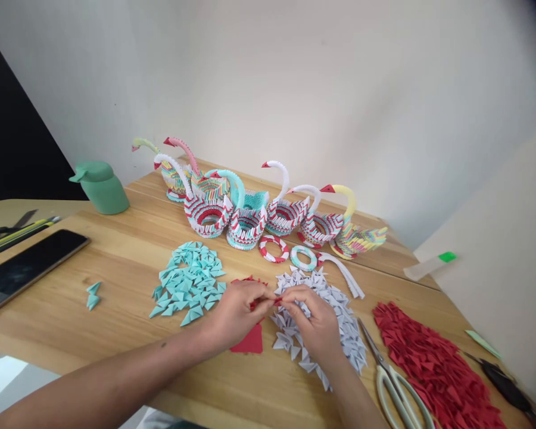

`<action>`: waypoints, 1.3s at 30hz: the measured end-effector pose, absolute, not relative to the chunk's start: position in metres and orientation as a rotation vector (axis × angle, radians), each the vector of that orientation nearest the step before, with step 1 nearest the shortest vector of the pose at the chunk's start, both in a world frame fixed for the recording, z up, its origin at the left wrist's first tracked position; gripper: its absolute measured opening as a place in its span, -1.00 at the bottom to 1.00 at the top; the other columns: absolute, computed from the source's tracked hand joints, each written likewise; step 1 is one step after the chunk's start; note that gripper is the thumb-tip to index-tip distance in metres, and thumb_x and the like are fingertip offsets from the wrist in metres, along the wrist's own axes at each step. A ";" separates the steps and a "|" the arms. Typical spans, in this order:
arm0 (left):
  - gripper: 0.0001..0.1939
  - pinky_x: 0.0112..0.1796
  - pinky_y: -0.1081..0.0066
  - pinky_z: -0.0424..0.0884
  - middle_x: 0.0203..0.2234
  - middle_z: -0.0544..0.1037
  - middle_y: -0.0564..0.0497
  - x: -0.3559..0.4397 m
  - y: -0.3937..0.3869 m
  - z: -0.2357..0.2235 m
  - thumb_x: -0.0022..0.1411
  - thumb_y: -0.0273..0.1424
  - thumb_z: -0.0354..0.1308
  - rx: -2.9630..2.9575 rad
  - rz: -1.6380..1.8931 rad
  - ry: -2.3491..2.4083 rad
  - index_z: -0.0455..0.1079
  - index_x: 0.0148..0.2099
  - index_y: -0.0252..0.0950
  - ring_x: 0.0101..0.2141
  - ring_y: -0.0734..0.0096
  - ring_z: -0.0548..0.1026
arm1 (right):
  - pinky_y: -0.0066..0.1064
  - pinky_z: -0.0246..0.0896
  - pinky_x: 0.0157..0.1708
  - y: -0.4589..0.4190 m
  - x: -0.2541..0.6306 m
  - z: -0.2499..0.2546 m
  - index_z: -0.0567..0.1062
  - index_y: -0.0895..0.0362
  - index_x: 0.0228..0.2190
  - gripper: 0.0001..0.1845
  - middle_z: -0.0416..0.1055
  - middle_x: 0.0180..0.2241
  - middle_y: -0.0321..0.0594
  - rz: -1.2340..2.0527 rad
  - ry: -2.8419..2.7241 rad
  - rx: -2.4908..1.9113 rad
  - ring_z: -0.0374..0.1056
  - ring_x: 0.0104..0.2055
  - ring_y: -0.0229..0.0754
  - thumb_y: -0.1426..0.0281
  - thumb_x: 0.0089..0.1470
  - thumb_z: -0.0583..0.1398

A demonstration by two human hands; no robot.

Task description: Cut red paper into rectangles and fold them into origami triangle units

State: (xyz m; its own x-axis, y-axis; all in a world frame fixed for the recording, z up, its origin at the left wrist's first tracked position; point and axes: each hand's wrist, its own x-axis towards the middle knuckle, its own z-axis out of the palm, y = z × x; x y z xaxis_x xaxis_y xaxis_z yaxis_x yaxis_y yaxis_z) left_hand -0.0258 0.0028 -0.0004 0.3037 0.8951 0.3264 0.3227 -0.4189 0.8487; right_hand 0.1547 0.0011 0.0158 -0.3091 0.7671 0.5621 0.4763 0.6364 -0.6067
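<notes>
My left hand (243,313) and my right hand (310,322) meet over the middle of the table, fingertips pinched on a small folded piece of red paper (277,301). Most of that piece is hidden by the fingers. Flat red paper (249,341) lies under my left hand, with more red bits (250,279) just behind it. Beneath and around my right hand spreads a heap of white folded paper triangles (339,304). To the left of my left hand is a heap of turquoise folded paper triangles (190,280).
Several paper swans (248,229) stand at the back, with two paper rings (274,258) and a white swan neck (346,274) before them. Scissors (399,381) and red triangles (433,363) lie right. A phone (31,265) and green cup (105,190) are left.
</notes>
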 end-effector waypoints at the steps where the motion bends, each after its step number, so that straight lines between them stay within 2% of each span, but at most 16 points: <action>1: -0.84 -0.34 0.52 0.29 -0.46 0.57 0.02 -0.026 0.003 0.000 0.19 -0.45 0.09 1.903 1.089 1.075 0.51 -0.32 -0.29 -0.42 0.42 0.47 | -0.37 0.32 -0.33 0.001 0.155 0.016 0.48 0.06 -0.41 -0.88 0.48 -0.43 -0.25 0.413 -1.972 -0.967 0.43 -0.35 -0.18 0.48 0.11 0.16; 9: -0.78 -0.31 0.53 0.27 -0.47 0.56 0.01 -0.027 0.000 0.004 0.28 -0.38 0.04 2.034 1.095 1.024 0.50 -0.30 -0.30 -0.42 0.45 0.46 | -0.38 0.32 -0.33 0.002 0.155 0.015 0.48 0.05 -0.40 -0.89 0.47 -0.43 -0.27 0.423 -1.982 -0.958 0.42 -0.36 -0.19 0.48 0.12 0.17; 14: -0.78 -0.30 0.52 0.26 -0.46 0.56 0.00 -0.027 0.000 0.004 0.28 -0.37 0.04 2.020 1.090 1.035 0.50 -0.29 -0.30 -0.40 0.43 0.45 | -0.39 0.31 -0.34 0.001 0.156 0.013 0.51 0.03 -0.22 -0.83 0.47 -0.40 -0.26 0.418 -1.979 -1.008 0.42 -0.37 -0.20 0.46 0.12 0.18; 19: -0.77 -0.36 0.54 0.26 -0.48 0.51 0.02 -0.025 -0.001 0.005 0.27 -0.34 0.04 1.782 1.042 1.001 0.47 -0.30 -0.33 -0.43 0.46 0.41 | -0.41 0.29 -0.35 0.000 0.156 0.015 0.53 0.05 -0.33 -0.85 0.46 -0.40 -0.25 0.415 -1.965 -0.978 0.40 -0.35 -0.21 0.49 0.13 0.16; 23: -0.81 -0.37 0.53 0.25 -0.47 0.51 0.03 -0.023 -0.001 0.002 0.18 -0.30 0.17 1.752 1.008 1.006 0.46 -0.31 -0.34 -0.44 0.47 0.40 | -0.40 0.28 -0.34 0.000 0.155 0.015 0.52 0.06 -0.36 -0.88 0.45 -0.41 -0.26 0.449 -1.910 -1.004 0.39 -0.36 -0.21 0.47 0.12 0.17; 27: -0.82 -0.39 0.54 0.22 -0.55 0.47 0.05 -0.022 0.000 -0.003 0.19 -0.37 0.15 1.826 1.088 1.041 0.44 -0.43 -0.34 -0.47 0.51 0.37 | -0.41 0.26 -0.36 -0.001 0.154 0.014 0.52 0.06 -0.38 -0.90 0.44 -0.43 -0.26 0.527 -1.876 -1.006 0.38 -0.37 -0.21 0.45 0.12 0.18; 39: -0.80 -0.44 0.54 0.16 -0.62 0.38 0.09 -0.022 -0.002 0.006 0.15 -0.48 0.13 1.876 1.154 1.013 0.32 -0.52 -0.36 -0.54 0.56 0.30 | -0.44 0.20 -0.35 -0.001 0.153 0.007 0.51 0.05 -0.38 -0.90 0.39 -0.41 -0.29 0.700 -1.768 -0.997 0.33 -0.36 -0.24 0.47 0.10 0.19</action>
